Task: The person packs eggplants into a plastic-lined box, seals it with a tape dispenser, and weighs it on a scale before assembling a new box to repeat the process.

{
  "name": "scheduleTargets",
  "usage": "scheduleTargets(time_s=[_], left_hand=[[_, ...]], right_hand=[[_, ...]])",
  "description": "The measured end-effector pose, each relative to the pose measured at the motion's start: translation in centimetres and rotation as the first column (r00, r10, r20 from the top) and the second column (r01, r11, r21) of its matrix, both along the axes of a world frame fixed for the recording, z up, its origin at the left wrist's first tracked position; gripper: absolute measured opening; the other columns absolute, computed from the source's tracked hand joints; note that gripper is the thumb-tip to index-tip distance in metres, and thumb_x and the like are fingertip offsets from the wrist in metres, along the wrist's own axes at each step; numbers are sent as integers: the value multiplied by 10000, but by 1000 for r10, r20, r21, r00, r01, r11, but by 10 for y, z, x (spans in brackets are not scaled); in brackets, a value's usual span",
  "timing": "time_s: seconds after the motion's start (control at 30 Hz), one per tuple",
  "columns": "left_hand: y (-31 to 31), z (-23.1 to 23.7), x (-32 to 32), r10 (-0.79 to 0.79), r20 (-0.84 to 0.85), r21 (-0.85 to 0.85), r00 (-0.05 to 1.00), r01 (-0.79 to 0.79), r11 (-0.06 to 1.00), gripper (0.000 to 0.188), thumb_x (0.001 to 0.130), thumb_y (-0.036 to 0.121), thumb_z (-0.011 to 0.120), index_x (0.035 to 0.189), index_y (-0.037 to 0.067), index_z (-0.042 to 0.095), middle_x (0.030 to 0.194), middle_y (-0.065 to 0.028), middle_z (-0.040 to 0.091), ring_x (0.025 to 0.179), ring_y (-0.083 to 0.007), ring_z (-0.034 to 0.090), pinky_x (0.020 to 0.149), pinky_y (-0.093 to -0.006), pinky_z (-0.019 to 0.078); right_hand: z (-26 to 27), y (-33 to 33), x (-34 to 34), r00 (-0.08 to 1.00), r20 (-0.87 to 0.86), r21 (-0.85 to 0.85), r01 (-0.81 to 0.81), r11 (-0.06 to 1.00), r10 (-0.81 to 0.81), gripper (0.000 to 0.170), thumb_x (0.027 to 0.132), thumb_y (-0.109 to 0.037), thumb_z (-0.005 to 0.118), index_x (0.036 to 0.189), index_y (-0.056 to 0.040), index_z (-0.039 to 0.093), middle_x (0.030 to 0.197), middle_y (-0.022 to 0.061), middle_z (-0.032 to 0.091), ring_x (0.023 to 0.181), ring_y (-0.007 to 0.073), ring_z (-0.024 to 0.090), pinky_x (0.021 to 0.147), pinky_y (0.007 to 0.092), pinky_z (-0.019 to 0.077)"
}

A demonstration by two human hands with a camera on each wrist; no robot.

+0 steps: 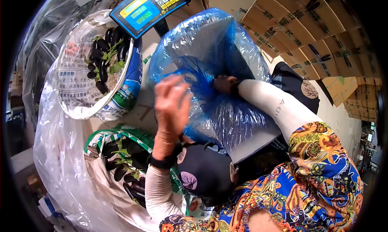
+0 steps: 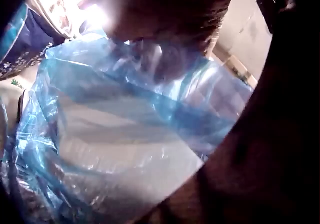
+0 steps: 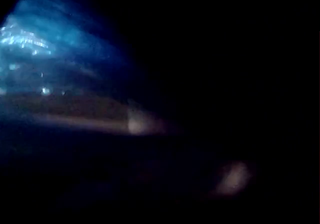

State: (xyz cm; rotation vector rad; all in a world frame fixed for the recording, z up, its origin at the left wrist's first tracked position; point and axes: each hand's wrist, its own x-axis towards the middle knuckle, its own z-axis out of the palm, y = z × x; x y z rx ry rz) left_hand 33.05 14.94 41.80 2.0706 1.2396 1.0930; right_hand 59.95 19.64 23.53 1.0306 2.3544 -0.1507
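A large blue plastic bag (image 1: 242, 42) sits in front of the person, its translucent film bunched into folds toward the middle. The right hand (image 1: 225, 85) grips these gathered folds, its fingertips partly hidden by plastic. Over the bag's left side, the left hand (image 1: 173, 104) is raised with loosely bent fingers, blurred by motion and holding nothing visible. In the left wrist view, the bag's film (image 2: 115, 129) spreads below the dark, close-up hand (image 2: 170, 14). The right wrist view is mostly black, with blue plastic (image 3: 50, 39) at its upper left.
A digital scale display (image 1: 147, 14) stands behind the bag. To the left, a white-rimmed basket (image 1: 66, 96) lined with printed sacking holds several eggplants (image 1: 103, 70). Nearer is a green-edged sack (image 1: 97, 137) with more eggplants (image 1: 139, 157). Flattened cardboard boxes (image 1: 307, 34) are stacked at right.
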Motion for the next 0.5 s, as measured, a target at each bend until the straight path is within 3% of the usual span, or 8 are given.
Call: scheduleTargets(time_s=[0.1,0.13,0.23,0.3,0.37,0.43,0.47,0.5], left_hand=[[-5,7,-18,355,444,-421,823,-158,893,378,887,125,641,1233,-4,558,1270,-163,553,1187,-264,526,1025,-367,407],[-4,-7,-30,373,294,-452,880,-216,866,454,923,144,609,1316,-36,471,1342,-178,498,1208,-245,504,1037,-359,392],[-14,-48,-33,388,482,-678,786,53,733,470,945,168,580,1342,-44,443,1372,-183,474,1222,-248,491,1045,-345,377],[-22,-68,-34,337,567,-690,752,209,693,452,950,182,568,1325,-41,448,1257,-153,562,1126,-218,545,982,-324,424],[-25,-67,-36,349,622,-744,700,391,542,482,920,201,614,1303,-45,457,1196,-141,592,1063,-199,570,941,-322,447],[-26,-57,-28,335,647,-719,685,403,567,390,926,141,590,1257,-48,505,1130,-114,630,993,-171,597,908,-295,460],[-25,-58,-26,347,670,-709,656,428,560,375,925,128,586,1248,-49,515,1135,-114,629,995,-168,595,904,-292,460],[-24,-59,-25,362,690,-700,626,451,554,359,925,116,582,1238,-50,526,1140,-113,627,997,-165,594,900,-289,460]], right_hand=[[7,14,1,989,-139,-128,40,991,-58,171,829,-218,588,857,-105,713,812,89,687,736,290,659,604,492,516],[17,22,1,976,-200,-195,41,980,-81,167,830,-222,593,861,-102,707,814,89,684,739,286,656,611,484,515],[57,50,-2,896,-444,-477,-241,845,5,163,831,-234,611,873,-96,689,819,86,677,751,271,648,633,460,512],[71,65,-35,448,-893,-450,-891,55,-42,167,832,-241,623,881,-91,677,822,84,672,759,261,642,647,445,510],[100,66,-60,412,-885,-345,-894,-286,-218,174,833,-249,635,889,-87,665,825,82,667,767,251,637,661,429,508],[161,47,-47,785,-614,-624,-417,661,-85,256,856,-260,626,1003,-51,635,920,145,657,915,304,633,765,443,504],[174,41,-45,888,-415,-380,28,924,-198,302,867,-265,622,1060,-33,620,968,176,652,988,330,631,817,449,502],[171,39,-48,822,-527,-291,62,955,-214,334,861,-265,627,1100,-33,603,1035,198,628,1028,360,605,841,460,492]])
